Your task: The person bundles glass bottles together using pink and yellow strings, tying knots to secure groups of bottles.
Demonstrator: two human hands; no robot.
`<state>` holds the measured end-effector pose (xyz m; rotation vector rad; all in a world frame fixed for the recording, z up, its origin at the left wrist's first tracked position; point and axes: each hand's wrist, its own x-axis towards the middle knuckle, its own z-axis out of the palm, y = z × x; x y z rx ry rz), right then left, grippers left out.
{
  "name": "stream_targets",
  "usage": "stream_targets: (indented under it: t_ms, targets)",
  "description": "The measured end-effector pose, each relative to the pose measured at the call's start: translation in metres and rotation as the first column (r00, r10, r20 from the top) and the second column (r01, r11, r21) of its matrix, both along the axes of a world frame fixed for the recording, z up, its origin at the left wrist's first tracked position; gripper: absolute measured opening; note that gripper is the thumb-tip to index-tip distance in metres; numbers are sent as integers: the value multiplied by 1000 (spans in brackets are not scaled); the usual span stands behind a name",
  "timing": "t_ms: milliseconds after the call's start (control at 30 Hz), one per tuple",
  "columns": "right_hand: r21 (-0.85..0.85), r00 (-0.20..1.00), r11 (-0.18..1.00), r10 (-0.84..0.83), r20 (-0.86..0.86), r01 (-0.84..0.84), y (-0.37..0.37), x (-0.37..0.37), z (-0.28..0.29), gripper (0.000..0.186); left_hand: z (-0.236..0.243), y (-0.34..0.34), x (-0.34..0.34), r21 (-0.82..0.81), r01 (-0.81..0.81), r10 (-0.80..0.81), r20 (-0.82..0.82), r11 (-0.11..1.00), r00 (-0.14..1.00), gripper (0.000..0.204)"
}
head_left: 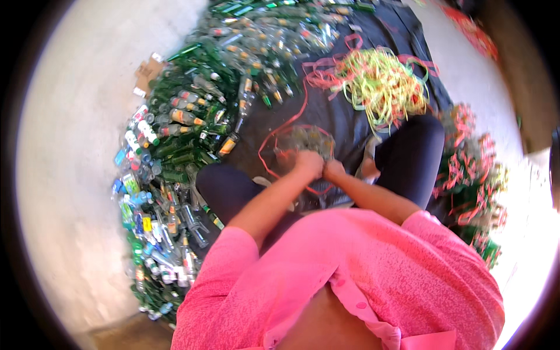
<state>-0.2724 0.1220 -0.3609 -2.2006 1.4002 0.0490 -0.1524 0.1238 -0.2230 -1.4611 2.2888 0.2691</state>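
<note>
Between my bent legs stands a bundle of clear glass bottles (313, 137), packed close together. A pink plastic strap (263, 153) loops round the left of the bundle and curves back below my wrists. My left hand (309, 163) is closed at the bundle's near edge. Right beside it, almost touching, my right hand (334, 170) is closed too. Both appear to grip the pink strap, though the fingers hide most of the held part.
Loose green and clear bottles (181, 149) lie heaped on the left and far side. A tangled pile of yellow and pink straps (385, 87) rests on the black sheet (344, 114). Strapped bottle bundles (466, 175) stand at the right. Cardboard (150, 71) lies at the far left.
</note>
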Motion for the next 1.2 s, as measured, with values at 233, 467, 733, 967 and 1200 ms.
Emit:
stream_targets:
  t_ms: [233,467,733,967,1200]
  targets:
    - [117,984,988,-115,134,99,27,-11,41,28,4,-28,8,101,179,-188,80,979,979,20]
    - [213,903,941,-318,288,263,31,-26,59,30,20,-51,9,144,192,-208,108,971,972,21]
    - [230,805,901,-433,406,369,25,3,53,28,47,-75,32,271,32,-59,94,962,994,24]
    - [550,609,669,-723,326,500,19,26,43,31,43,-86,54,255,50,-39,-47,966,998,24]
    - [548,643,683,-701,309,483,21,27,52,36,17,-88,64,98,-15,45,-315,995,948,12]
